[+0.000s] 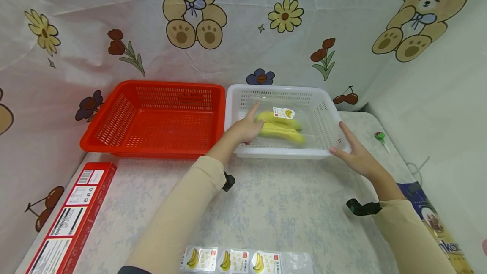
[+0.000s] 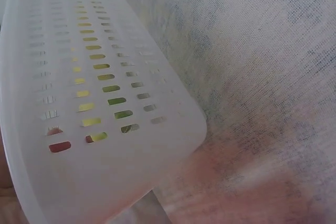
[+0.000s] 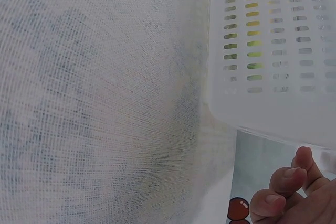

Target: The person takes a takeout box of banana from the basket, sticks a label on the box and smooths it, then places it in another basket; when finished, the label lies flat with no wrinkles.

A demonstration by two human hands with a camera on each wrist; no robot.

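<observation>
A clear bag of bananas (image 1: pixel 283 132) with a banana-printed label (image 1: pixel 283 113) lies inside a white perforated basket (image 1: pixel 289 153). My left hand (image 1: pixel 245 129) reaches over the basket's left side and touches the bag's left end, one finger stretched out across it. Some of its fingertips are hidden by the bananas and the basket wall. On the basket's front right corner, my right hand (image 1: pixel 355 155) holds the rim, thumb at the front and a finger along the right side. Several curled fingers (image 3: pixel 286 179) show beside the basket in the right wrist view.
A red perforated basket (image 1: pixel 167 130) stands to the left of the white one. A long red-and-white box (image 1: pixel 72 219) lies at the left edge. In front is a strip of banana labels (image 1: pixel 232 260). A green-topped lollipop (image 1: pixel 380 136) and a printed package (image 1: pixel 433 223) lie on the right.
</observation>
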